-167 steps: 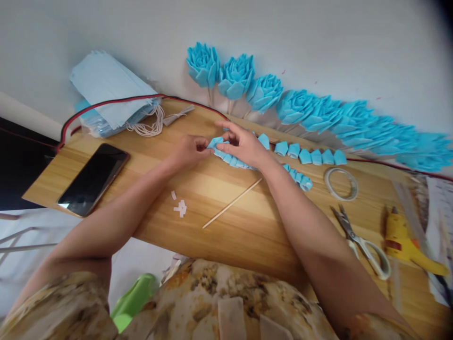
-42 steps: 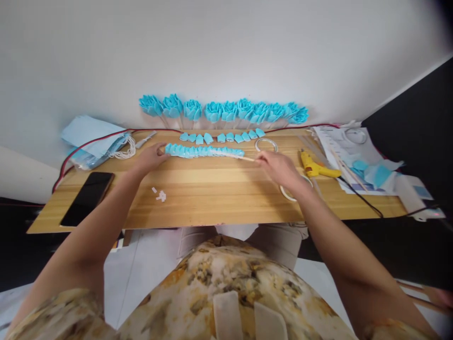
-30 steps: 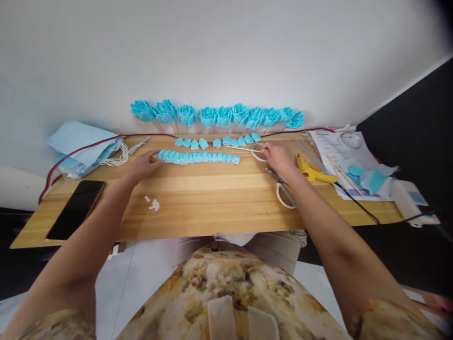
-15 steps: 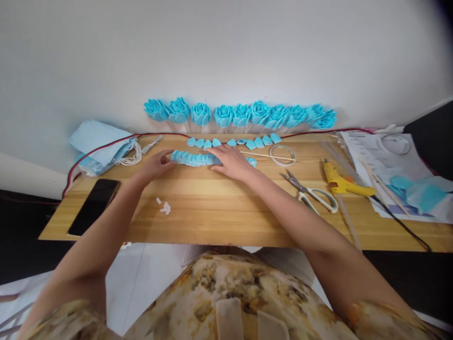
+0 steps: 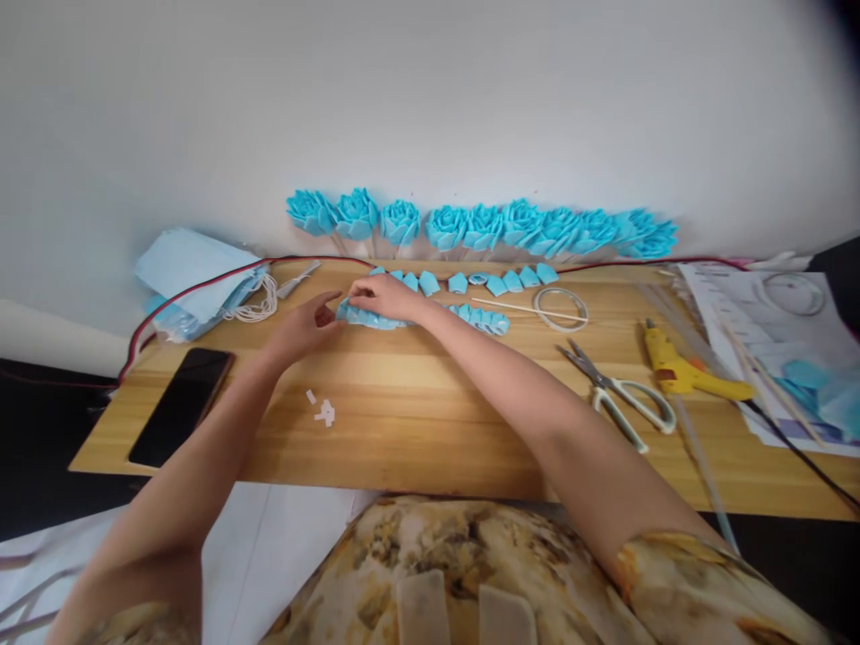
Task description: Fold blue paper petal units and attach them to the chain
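Observation:
An overlapping row of light-blue petals (image 5: 480,319) lies across the wooden table, its middle hidden behind my right wrist. My right hand (image 5: 386,297) is at the row's left end, fingers curled together over a petal there; the exact fingertip contact is partly hidden. Just left of that end is my left hand (image 5: 309,324), thumb and fingers parted around nothing. Behind them runs a second row of loose folded blue petals (image 5: 512,281), partly covered by my right hand. A thin wooden stick (image 5: 503,307) lies between the rows, its right end crossing a coil of wire (image 5: 560,291).
Finished blue flowers (image 5: 447,227) lean along the wall. Scissors (image 5: 600,381) and a yellow glue gun (image 5: 685,367) lie right, near papers (image 5: 799,313). A phone (image 5: 180,408), a stack of light-blue sheets (image 5: 194,269) and white cord (image 5: 262,300) are left. Small white scraps (image 5: 326,413) lie in front.
My right hand has moved left along the front row to its left end, and its fingers have curled in. My left hand stays beside that end. The view has shifted slightly.

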